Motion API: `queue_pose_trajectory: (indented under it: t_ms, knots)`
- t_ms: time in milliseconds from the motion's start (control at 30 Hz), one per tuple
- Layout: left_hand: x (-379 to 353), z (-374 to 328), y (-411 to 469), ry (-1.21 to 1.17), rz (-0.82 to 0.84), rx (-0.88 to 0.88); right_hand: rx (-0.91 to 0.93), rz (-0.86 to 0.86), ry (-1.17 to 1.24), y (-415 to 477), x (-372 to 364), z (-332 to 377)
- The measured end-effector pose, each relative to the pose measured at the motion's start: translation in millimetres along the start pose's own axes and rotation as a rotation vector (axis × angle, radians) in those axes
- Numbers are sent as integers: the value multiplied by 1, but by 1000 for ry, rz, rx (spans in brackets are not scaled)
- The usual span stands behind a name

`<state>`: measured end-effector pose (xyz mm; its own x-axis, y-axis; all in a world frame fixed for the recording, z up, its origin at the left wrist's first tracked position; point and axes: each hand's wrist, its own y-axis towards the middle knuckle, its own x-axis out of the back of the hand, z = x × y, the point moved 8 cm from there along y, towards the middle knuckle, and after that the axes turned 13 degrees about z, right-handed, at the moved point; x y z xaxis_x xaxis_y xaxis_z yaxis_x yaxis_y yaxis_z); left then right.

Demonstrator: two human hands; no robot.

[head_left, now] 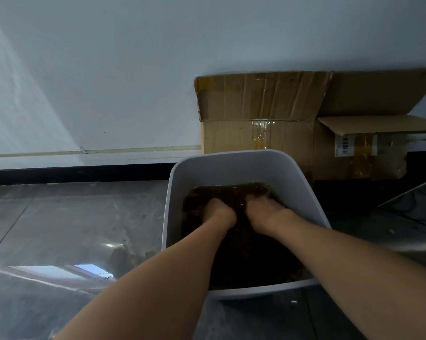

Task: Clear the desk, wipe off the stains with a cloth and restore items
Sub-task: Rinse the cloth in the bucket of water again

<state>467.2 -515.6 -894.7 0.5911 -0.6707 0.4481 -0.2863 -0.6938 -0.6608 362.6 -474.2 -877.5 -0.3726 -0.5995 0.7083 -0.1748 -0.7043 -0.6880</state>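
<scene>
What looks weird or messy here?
The water in the tub is dark brown and hides the fingers of the left hand and right hand. A dark splotch, maybe a spill, marks the floor left of the tub. The box behind has crumpled flaps.

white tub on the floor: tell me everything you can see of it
The tub is pale grey-white, smooth and plastic-looking, rectangular with rounded corners and walls that flare up to a plain rim. It stands upright on the dark glossy floor, in front of a cardboard box. Murky dark brown water fills its lower part. The left hand and right hand are both plunged into it, fingers hidden below the surface. No cloth can be made out.
</scene>
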Motion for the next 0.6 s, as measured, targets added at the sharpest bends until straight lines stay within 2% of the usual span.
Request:
queue_pose_trajectory:
  t_ms: [67, 133, 267, 367, 433, 533, 600]
  knots:
    - [-6, 1, 4, 165, 39, -19, -8, 39, -10, 3, -5, 0]
    - [-15, 1, 7, 182, 129, -35, -4, 85, 29, 2, -8, 1]
    - [-35, -3, -4, -167, 354, -34, 3, 6, 350, 2, -1, -1]
    - [-27, -7, -6, -513, 283, -32, 2, -108, 618, -9, 8, 2]
    - [-17, -5, -3, -697, 196, -6, -3, -143, 708, -20, 14, 8]
    - [-12, -15, -3, -784, 155, -71, -33, -227, 636, -29, 24, 0]
    - [-13, -25, -9, -798, 182, -114, 2, -196, 684, -31, 28, -6]
